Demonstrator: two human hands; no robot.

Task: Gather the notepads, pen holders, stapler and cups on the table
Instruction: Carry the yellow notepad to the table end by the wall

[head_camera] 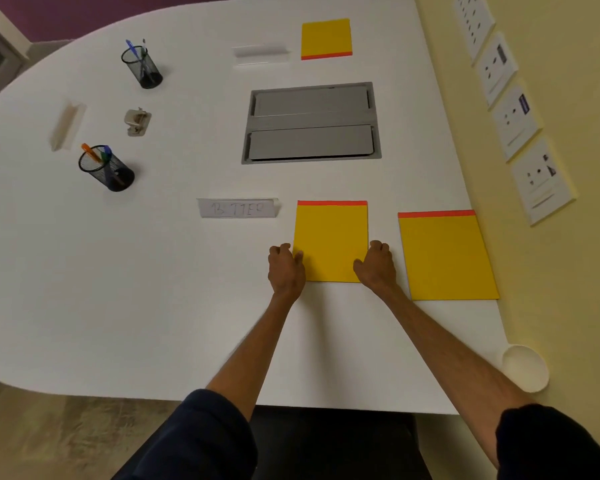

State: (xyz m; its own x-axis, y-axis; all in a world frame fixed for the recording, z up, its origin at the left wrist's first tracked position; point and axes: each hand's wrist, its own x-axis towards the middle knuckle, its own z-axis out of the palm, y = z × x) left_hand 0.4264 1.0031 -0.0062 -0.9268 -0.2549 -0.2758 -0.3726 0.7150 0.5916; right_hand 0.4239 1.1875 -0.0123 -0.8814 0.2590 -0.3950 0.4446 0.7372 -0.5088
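A yellow notepad (pixel 330 237) with a red top strip lies in front of me. My left hand (pixel 286 268) grips its lower left edge and my right hand (pixel 376 266) grips its lower right edge. A second yellow notepad (pixel 445 258) lies to its right, a third (pixel 326 38) at the far side. Two black mesh pen holders stand at the left: the near pen holder (pixel 110 169) and the far pen holder (pixel 144 65). A beige stapler (pixel 137 121) sits between them. A white cup (pixel 525 367) stands at the table's right front corner.
The white table (pixel 118 289) has a grey cable hatch (pixel 311 123) in the middle. Clear name stands sit near the hatch (pixel 238 207), at the far side (pixel 260 54) and at the left (pixel 66 126). A yellow wall with sockets (pixel 506 98) runs along the right.
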